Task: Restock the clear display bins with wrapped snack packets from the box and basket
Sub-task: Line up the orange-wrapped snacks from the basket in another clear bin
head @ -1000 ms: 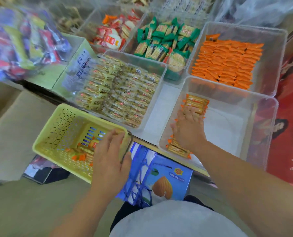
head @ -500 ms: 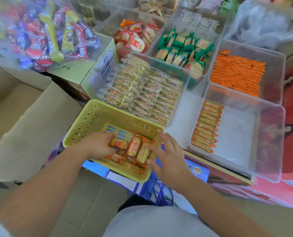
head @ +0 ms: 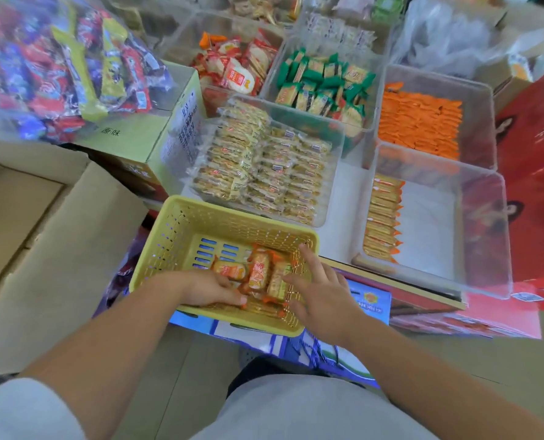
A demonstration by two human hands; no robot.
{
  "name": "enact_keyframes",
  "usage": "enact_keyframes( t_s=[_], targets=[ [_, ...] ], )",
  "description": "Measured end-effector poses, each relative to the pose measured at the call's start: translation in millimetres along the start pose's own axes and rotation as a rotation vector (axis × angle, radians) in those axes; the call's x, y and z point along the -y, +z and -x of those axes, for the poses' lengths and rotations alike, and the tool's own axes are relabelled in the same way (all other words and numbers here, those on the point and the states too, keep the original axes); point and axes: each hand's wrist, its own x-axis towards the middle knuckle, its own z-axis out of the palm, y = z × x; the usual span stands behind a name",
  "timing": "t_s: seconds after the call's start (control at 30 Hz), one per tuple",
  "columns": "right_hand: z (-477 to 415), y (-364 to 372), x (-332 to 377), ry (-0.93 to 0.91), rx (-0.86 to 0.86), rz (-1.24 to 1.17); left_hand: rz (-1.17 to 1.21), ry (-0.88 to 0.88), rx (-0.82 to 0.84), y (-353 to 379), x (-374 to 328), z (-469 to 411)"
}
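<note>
The gathering step is judged to be in hand: both hands are set inside the yellow basket, where a small heap of orange-wrapped packets lies toward its near right corner. The left hand is laid over the packets beside the near wall with its fingers bent downward, and whether a packet is actually enclosed cannot be told; the right hand is held open, fingers spread and straight, against the right side of the heap, with the forefinger lifted toward the rim. Matching packets are seen stacked as a single row along the left wall of the near clear bin, most of whose floor is bare; the restocking of that bin is therefore judged barely begun. For the next move, the heap would need to be pressed together between the two hands, squared so the wrappers lie one way, lifted over the basket rim and set down beside the row. The packets beneath the left palm are hidden; the print on the wrappers is too blurred to be read; the cardboard box at the left is cut off by the frame, and its contents are not shown.
</note>
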Motion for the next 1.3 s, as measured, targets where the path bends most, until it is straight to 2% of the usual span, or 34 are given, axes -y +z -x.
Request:
enact_keyframes(
  t_s=[0.13,0.4,0.47,0.73,0.97,1.07,1.17,1.3],
  targets=[
    [-3.0,0.2,1.5,0.006,0.010,0.023,0.133,0.083,0.017,6.6,-3.2,1.7],
    [-8.3,-0.9,-1.1,-0.013,0.046,0.047,-0.120,0.075,0.089,11.7,-43.1,-18.7],
    [-8.8,-0.8,-1.9,-0.012,0.051,0.045,-0.175,0.074,0.058,17.1,-48.2,-27.2],
    [-8.0,-0.9,-1.0,-0.003,0.053,0.012,-0.019,0.068,0.000,15.6,-50.7,-36.8],
    [-6.8,-2.7,-3.3,-0.017,0.066,-0.019,-0.021,0.153,-0.035,5.3,-43.9,-18.9],
    [-6.4,-3.0,-5.2,-0.028,0.077,-0.025,0.086,0.175,-0.069,-2.7,-28.2,-1.5],
    [-5.2,-4.7,-5.9,-0.032,0.079,-0.059,0.290,0.218,-0.131,-6.4,-13.0,20.0],
    [-3.6,-15.1,0.4,-0.015,0.012,-0.140,0.749,0.275,-0.233,-3.4,-4.5,49.5]
  ],
)
